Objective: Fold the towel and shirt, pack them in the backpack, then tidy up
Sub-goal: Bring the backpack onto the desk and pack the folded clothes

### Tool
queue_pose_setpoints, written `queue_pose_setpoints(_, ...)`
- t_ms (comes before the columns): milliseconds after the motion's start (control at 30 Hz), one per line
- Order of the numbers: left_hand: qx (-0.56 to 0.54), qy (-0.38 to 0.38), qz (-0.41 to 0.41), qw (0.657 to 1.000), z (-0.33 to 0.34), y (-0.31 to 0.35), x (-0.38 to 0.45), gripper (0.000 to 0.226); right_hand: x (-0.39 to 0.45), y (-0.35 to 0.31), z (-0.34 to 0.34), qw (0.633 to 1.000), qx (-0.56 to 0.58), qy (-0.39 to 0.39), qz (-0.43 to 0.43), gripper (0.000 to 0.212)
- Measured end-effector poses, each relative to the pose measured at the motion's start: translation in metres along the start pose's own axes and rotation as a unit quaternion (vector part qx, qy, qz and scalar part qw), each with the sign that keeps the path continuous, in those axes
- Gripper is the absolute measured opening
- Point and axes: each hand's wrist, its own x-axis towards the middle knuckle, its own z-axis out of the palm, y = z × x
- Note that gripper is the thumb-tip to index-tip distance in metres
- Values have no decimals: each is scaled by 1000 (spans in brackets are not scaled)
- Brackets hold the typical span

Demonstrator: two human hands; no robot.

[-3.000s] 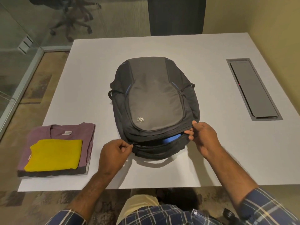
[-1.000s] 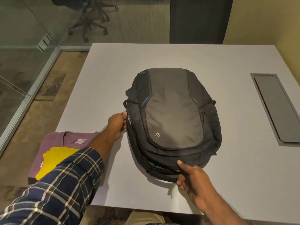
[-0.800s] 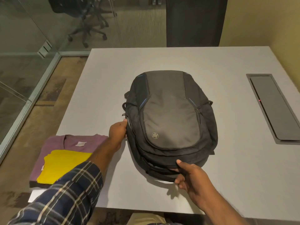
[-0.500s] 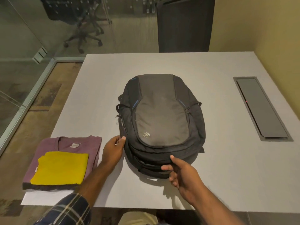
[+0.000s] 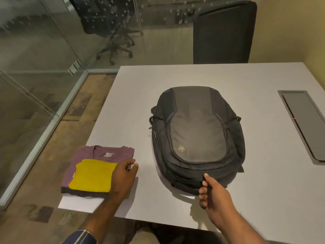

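Observation:
A dark grey backpack (image 5: pixel 197 136) lies flat in the middle of the white table (image 5: pixel 263 199), its top end toward me. A folded yellow towel (image 5: pixel 91 175) rests on a folded purple shirt (image 5: pixel 103 152) at the table's near left corner. My left hand (image 5: pixel 123 176) hovers at the right edge of that stack, fingers loosely curled and holding nothing. My right hand (image 5: pixel 214 196) is at the backpack's near edge with the thumb on the fabric and fingers partly curled; I cannot tell whether it grips the fabric.
A recessed grey cable hatch (image 5: pixel 304 125) sits in the table at the right. A dark chair back (image 5: pixel 223 32) stands behind the far edge. A glass wall (image 5: pixel 35 76) runs along the left, with an office chair (image 5: pixel 112 32) beyond it.
My left hand has left the backpack's left side and moved down-left to the folded stack. My right hand has stayed at the backpack's near edge. The view has shifted right.

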Motion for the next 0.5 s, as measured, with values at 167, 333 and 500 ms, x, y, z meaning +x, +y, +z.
queue_pose_setpoints(167, 16, 24, 20, 999, -27, -12, 0, 4, -7, 18, 27, 1000, -21, 7, -10, 29)
queue_pose_setpoints(333, 30, 44, -8, 999, -74, -36, 17, 21, -13, 41, 71, 998, -43, -1, -39, 21)
queue_pose_setpoints(500, 63, 82, -16, 994, -117, -68, 31, 22, -11, 59, 116, 996, -77, -16, -42, 15)
